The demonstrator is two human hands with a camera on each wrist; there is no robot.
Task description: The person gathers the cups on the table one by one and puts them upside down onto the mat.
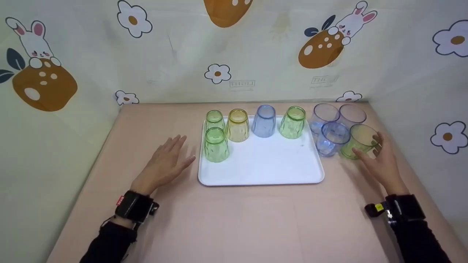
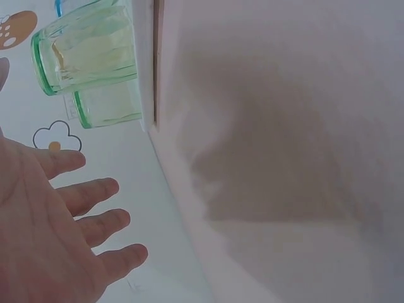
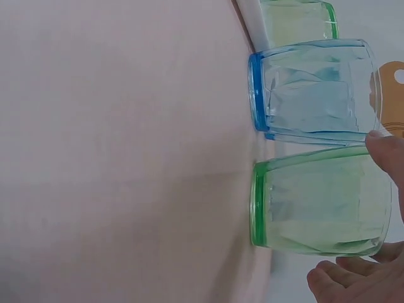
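- Right hand [image 1: 382, 164]: thumb on the near side of the green glass [image 3: 322, 202], fingers curving past its outer side. Cannot tell whether they pinch it or only surround it; the lower fingers look apart from it in the right-wrist view.
- Green glass: between thumb and fingers of that hand, upright, mouth up, base on the table [image 1: 248, 219].
- Left hand [image 1: 161, 166]: spread, thumb out, holding nothing; near the tray's end, not touching it.
- Tray [image 1: 263, 164]: between the two hands, closer to the left.
- On it, upturned: a front green [image 1: 216, 146] and a rear green [image 1: 214, 118] nearest the left hand; then, towards the right hand, a yellow [image 1: 238, 126], a blue [image 1: 264, 122] and a last green [image 1: 292, 123] in the far row. Bare tray in front of these.
- Blue glass [image 1: 332, 140]: upright, close beside the green glass on the thumb side; contact uncertain. Two pale ones [image 1: 325, 113] [image 1: 353, 115] stand beyond, farther from the right hand.
- Step in hand, my reading: taking up the green glass, with five already on the tray.
- Next move calls for a firm, even grip, then a straight lift clear of the blue glass. To match the others it wants turning mouth down; bare tray offers room. Left hand seems free to help.
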